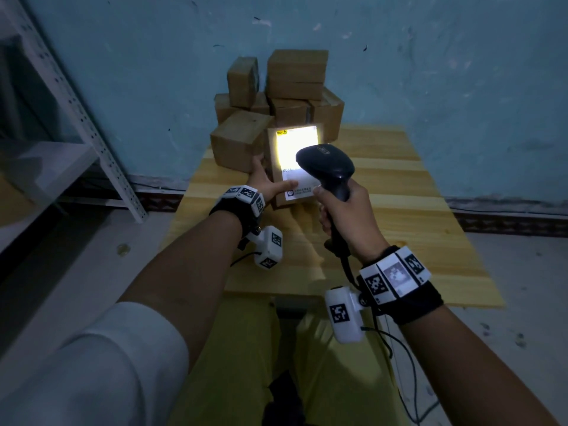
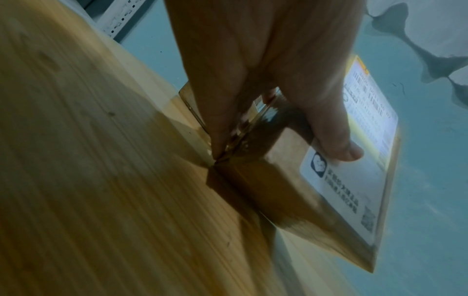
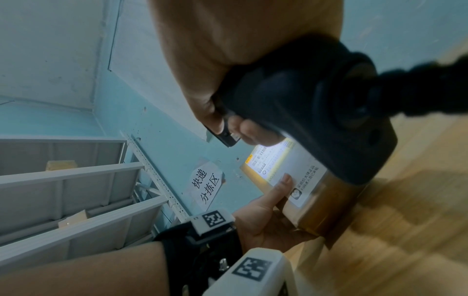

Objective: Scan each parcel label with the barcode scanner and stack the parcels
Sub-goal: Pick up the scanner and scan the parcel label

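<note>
A brown cardboard parcel (image 1: 278, 167) stands tilted on the wooden table (image 1: 405, 229), its white label (image 1: 296, 149) facing me and lit bright by the scanner's light. My left hand (image 1: 266, 183) grips the parcel's left side, thumb (image 2: 339, 148) pressed on the label (image 2: 354, 180). My right hand (image 1: 344, 216) is wrapped round the handle of the black barcode scanner (image 1: 325, 169), whose head points at the label from close by. The right wrist view shows the scanner (image 3: 316, 104) just over the parcel (image 3: 326, 202).
Several brown parcels (image 1: 289, 87) are piled against the blue wall at the table's far end. A grey metal shelf (image 1: 89, 130) stands at the left. The scanner's cable (image 1: 384, 339) hangs by my right wrist. A paper sign (image 3: 205, 186) is on the wall.
</note>
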The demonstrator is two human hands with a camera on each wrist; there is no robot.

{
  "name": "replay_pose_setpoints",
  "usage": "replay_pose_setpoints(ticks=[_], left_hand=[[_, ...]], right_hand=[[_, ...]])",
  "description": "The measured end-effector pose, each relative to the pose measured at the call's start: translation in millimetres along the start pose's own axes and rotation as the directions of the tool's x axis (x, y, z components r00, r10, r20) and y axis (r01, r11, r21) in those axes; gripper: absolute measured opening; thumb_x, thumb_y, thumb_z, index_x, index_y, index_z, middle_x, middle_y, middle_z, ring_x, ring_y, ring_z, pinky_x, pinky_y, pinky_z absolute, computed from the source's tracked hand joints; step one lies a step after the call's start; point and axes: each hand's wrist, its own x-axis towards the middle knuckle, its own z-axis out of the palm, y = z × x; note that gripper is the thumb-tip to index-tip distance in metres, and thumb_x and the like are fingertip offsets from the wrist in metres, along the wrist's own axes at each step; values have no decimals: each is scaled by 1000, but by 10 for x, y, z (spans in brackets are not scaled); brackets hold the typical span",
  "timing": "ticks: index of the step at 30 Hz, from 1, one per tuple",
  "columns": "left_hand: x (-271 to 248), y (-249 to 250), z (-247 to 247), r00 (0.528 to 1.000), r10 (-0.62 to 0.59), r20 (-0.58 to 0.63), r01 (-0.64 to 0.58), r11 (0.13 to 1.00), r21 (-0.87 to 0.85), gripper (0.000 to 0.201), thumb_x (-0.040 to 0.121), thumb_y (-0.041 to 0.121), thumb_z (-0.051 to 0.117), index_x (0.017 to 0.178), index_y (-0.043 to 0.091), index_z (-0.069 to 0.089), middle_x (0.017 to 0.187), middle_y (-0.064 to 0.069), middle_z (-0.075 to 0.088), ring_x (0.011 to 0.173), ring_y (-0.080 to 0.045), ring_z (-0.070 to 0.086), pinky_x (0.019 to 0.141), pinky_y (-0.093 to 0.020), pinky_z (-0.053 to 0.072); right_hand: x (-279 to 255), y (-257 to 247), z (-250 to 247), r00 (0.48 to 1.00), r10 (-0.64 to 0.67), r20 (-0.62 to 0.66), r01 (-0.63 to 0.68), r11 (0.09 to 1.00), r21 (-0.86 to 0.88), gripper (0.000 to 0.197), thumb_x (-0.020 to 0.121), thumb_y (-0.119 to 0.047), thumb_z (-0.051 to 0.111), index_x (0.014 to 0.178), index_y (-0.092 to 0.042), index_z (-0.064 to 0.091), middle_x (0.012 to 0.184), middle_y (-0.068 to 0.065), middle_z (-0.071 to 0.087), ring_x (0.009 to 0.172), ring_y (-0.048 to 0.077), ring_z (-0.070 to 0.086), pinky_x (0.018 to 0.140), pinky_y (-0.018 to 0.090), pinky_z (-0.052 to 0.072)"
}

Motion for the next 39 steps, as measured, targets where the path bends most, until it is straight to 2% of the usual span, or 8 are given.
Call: replay_pose_setpoints(ticks=[6, 16, 24, 30, 32, 34, 36, 39], left_hand=[[35, -2, 24, 1000, 21, -15, -22, 997, -76, 100, 74, 8, 76, 146, 10, 8, 142, -13, 43, 129, -27, 45, 105, -39, 41], [50, -9, -6, 1000, 2, 5, -2, 1000, 27, 104, 71, 27, 78, 145, 19, 6, 149, -13, 32, 137, -29, 33, 111, -51, 32], [32, 3, 22, 1000, 26, -16, -27, 999, -42, 100, 75, 12, 75, 147, 11, 5, 143, -16, 41, 129, -29, 45, 106, -41, 41], [7, 26, 18, 1000, 15, -20, -15, 1000, -26, 100, 76, 14, 75, 147, 13, 6, 143, -15, 41, 128, -30, 45, 105, -40, 41], [7, 31, 16, 1000, 8, -15, -8, 1000, -12, 100, 76, 15, 75, 147, 14, 5, 142, -15, 42, 128, -30, 46, 106, -41, 40], [-2, 51, 14, 1000, -1, -10, 1, 1000, 3, 97, 77, 14, 74, 146, 13, 6, 142, -14, 42, 127, -30, 46, 105, -38, 40], [1, 70, 11, 1000, -14, -10, 14, 1000, -18, 94, 78, 13, 73, 146, 12, 8, 142, -13, 43, 127, -28, 47, 102, -37, 40], [-14, 134, 51, 999, -43, 29, 45, 996, -72, 88, 80, 19, 72, 146, 12, 15, 139, -13, 48, 122, -27, 52, 94, -35, 45]], right_hand=[[-3, -3, -5, 1000, -22, -7, 21, 1000, -3, 18, 88, -17, 61, 77, -11, 48, 49, 7, 44, 33, 15, 40, 37, 24, 34], [-37, -90, -14, 1000, -12, 29, 12, 1000, -3, 14, 91, -15, 56, 80, -11, 47, 55, 6, 45, 39, 15, 42, 39, 24, 37], [-27, -77, 24, 1000, -13, 2, 13, 1000, 18, 22, 90, -16, 58, 72, -13, 44, 50, 10, 42, 38, 22, 39, 41, 27, 34], [-8, -56, 10, 1000, 2, -4, -2, 999, 42, 12, 90, -15, 58, 83, -12, 49, 55, 10, 51, 38, 20, 47, 41, 26, 39], [23, -41, 7, 999, 44, -2, -43, 993, 112, 6, 91, -9, 56, 96, -9, 52, 68, 9, 61, 47, 18, 60, 45, 27, 50], [98, 22, -16, 998, 20, -53, -15, 996, 83, 15, 89, -6, 58, 104, -5, 56, 86, 10, 67, 72, 22, 69, 65, 31, 57], [171, 32, -66, 994, -27, -107, 25, 1000, -15, 19, 87, -7, 59, 105, -6, 57, 97, 10, 66, 90, 21, 64, 80, 31, 50], [313, -16, -188, 991, -18, -135, 18, 1000, 5, 17, 86, 0, 56, 100, -10, 51, 86, -1, 60, 80, 7, 58, 70, 15, 45]])
